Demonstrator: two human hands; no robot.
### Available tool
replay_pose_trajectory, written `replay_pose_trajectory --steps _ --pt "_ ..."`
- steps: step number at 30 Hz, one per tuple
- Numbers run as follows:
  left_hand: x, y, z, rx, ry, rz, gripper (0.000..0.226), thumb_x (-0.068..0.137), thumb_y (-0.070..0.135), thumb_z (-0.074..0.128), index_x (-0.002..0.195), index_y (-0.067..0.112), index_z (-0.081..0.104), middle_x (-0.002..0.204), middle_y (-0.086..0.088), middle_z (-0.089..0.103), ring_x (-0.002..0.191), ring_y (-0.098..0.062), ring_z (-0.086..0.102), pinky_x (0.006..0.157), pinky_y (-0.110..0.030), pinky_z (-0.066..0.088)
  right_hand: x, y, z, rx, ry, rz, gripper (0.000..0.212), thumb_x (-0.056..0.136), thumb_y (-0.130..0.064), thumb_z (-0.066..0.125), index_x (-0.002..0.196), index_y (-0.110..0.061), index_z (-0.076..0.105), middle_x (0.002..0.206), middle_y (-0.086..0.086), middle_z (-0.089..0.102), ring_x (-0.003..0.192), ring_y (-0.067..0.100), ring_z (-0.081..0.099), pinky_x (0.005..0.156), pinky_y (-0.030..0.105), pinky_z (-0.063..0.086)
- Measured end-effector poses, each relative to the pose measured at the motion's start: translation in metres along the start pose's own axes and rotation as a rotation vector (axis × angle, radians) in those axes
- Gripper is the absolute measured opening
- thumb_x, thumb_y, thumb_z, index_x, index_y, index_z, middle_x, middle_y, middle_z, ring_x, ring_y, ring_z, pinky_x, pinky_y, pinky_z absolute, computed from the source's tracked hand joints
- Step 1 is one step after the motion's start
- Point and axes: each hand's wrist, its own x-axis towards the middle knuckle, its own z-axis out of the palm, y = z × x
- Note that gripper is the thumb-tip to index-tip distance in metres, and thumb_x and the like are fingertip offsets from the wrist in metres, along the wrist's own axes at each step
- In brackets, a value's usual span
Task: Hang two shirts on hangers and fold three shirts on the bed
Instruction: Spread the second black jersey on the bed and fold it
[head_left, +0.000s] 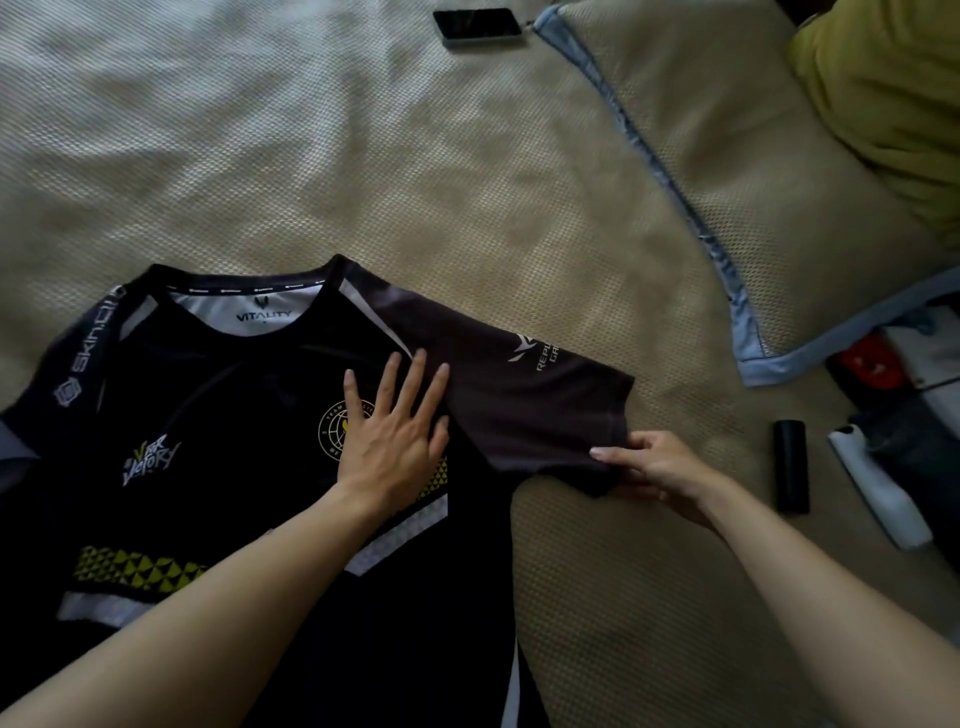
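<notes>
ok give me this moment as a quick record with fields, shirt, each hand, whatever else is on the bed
shirt: black jersey lying flat, front up, collar away from the person
left hand: left hand pressed flat, fingers spread, on the chest of the jersey
right hand: right hand with its grip pinching the hem of the sleeve
bed cover: beige textured bedspread
pillow: beige pillow with blue trim, at right
other items: phone at top, black cylinder at right
fold stage: sleeve not yet folded in
</notes>
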Motion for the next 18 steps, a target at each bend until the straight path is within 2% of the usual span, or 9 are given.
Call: replay_pose_trajectory --steps 2,5,7,10,12,13,14,16,18 --pt "0.002 -0.002 -0.004 -0.024 -0.058 -0.008 0.071 0.097 0.055 0.006 0.164 0.032 0.003 0.173 0.001 -0.003 0.159 -0.026 -0.006 0.120 -0.068 -0.006 -0.005 -0.001 0.004 -0.099 -0.044 -0.003 0.034 0.080 -0.016 0.082 0.108 -0.001 0.070 0.066 0.000 0.074 0.053 0.009 0.067 0.048 0.022 0.051" --pt "0.003 -0.008 -0.024 -0.084 -0.107 0.000 0.077 0.090 0.060 -0.003 0.163 0.036 -0.003 0.172 0.006 -0.009 0.159 -0.021 -0.009 0.122 -0.062 -0.009 -0.008 -0.005 0.007 -0.294 -0.049 0.025 0.050 0.063 -0.020 0.091 0.107 -0.012 0.070 0.094 0.006 0.078 0.084 0.020 0.075 0.069 0.031 0.060" --pt "0.000 -0.019 -0.041 -0.108 -0.118 0.009 0.080 0.087 0.061 -0.005 0.163 0.035 -0.001 0.173 0.007 -0.005 0.159 -0.016 -0.002 0.125 -0.057 -0.003 -0.007 -0.009 0.009 -0.391 -0.037 0.097 0.052 0.061 -0.021 0.092 0.107 -0.010 0.069 0.090 0.007 0.078 0.077 0.019 0.074 0.062 0.027 0.058" --pt "-0.009 -0.064 -0.062 -0.116 -0.050 -0.060 0.081 0.089 0.057 0.000 0.164 0.029 0.010 0.172 0.005 0.006 0.159 -0.015 0.010 0.127 -0.053 0.004 -0.008 -0.027 0.011 -0.511 -0.097 0.364 0.026 0.077 -0.020 0.086 0.088 -0.006 0.066 0.067 0.005 0.071 0.052 0.015 0.063 0.048 0.024 0.049" --pt "-0.014 -0.112 -0.073 -0.130 0.077 -0.176 0.074 0.095 0.051 0.018 0.161 0.019 0.026 0.170 -0.003 0.023 0.156 -0.020 0.024 0.124 -0.054 0.013 -0.004 -0.043 0.014 -0.600 -0.112 0.573 0.024 0.083 -0.023 0.080 0.074 -0.011 0.061 0.056 0.001 0.051 0.046 0.012 0.043 0.047 0.023 0.037" --pt "-0.017 -0.140 -0.079 -0.126 0.142 -0.255 0.068 0.098 0.045 0.031 0.158 0.014 0.033 0.166 -0.008 0.031 0.153 -0.025 0.032 0.122 -0.055 0.019 -0.002 -0.055 0.021 -0.668 -0.068 0.597 0.023 0.086 -0.024 0.077 0.076 -0.011 0.061 0.056 0.001 0.046 0.047 0.013 0.039 0.049 0.025 0.036" --pt "-0.020 -0.169 -0.086 -0.124 0.191 -0.338 0.062 0.099 0.037 0.042 0.154 0.010 0.038 0.162 -0.014 0.037 0.148 -0.031 0.038 0.119 -0.055 0.025 0.004 -0.067 0.030 -0.773 0.014 0.535 0.021 0.086 -0.026 0.076 0.080 -0.011 0.063 0.059 0.004 0.050 0.048 0.015 0.043 0.053 0.027 0.041" --pt "-0.026 -0.227 -0.102 -0.192 0.186 -0.557 0.057 0.098 0.029 0.055 0.149 0.007 0.042 0.153 -0.021 0.044 0.138 -0.041 0.045 0.110 -0.054 0.035 0.019 -0.092 0.060 -1.087 0.285 0.136 0.026 0.084 -0.038 0.073 0.084 -0.014 0.064 0.077 0.009 0.067 0.063 0.024 0.060 0.066 0.032 0.052" --pt "-0.034 -0.275 -0.114 -0.301 0.051 -0.730 0.057 0.095 0.038 0.065 0.141 0.008 0.049 0.141 -0.024 0.051 0.130 -0.044 0.051 0.104 -0.050 0.041 0.030 -0.119 0.105 -1.109 0.406 -0.260 0.029 0.086 -0.047 0.067 0.086 -0.018 0.061 0.094 0.010 0.069 0.086 0.030 0.065 0.079 0.038 0.055"
